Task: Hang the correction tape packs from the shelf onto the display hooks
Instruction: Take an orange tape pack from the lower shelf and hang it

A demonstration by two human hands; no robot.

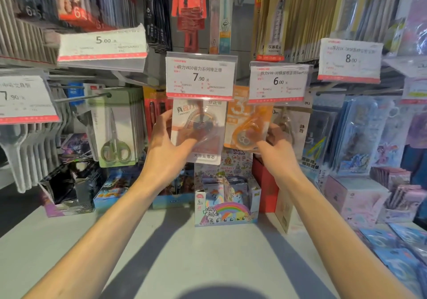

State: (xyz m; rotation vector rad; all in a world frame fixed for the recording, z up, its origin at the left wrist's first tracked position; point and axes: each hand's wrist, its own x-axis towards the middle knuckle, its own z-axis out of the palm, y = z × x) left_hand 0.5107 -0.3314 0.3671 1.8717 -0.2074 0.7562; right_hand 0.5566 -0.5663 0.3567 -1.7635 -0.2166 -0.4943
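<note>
Head view, near to far: bare shelf (161,252) at 6 o'clock. Left hand (169,147) grips white pack (199,130), fingers curled round its left edge. Right hand (276,149) holds orange pack (247,123) at 1 o'clock; its fingers mostly hidden, cannot tell. Both packs sit just under price tags (200,77). Risk: tags hide the hooks, so a punch-hole may miss and a pack drop.

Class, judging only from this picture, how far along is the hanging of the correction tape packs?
Done: cannot tell; no earlier hung packs show clearly.
In hand: the left hand grips the white correction tape pack under the 7.90 price tag; the right hand grips the orange correction tape pack under the 6.00 price tag.
Left: the tags hide the hooks, so seating is unconfirmed.
</note>
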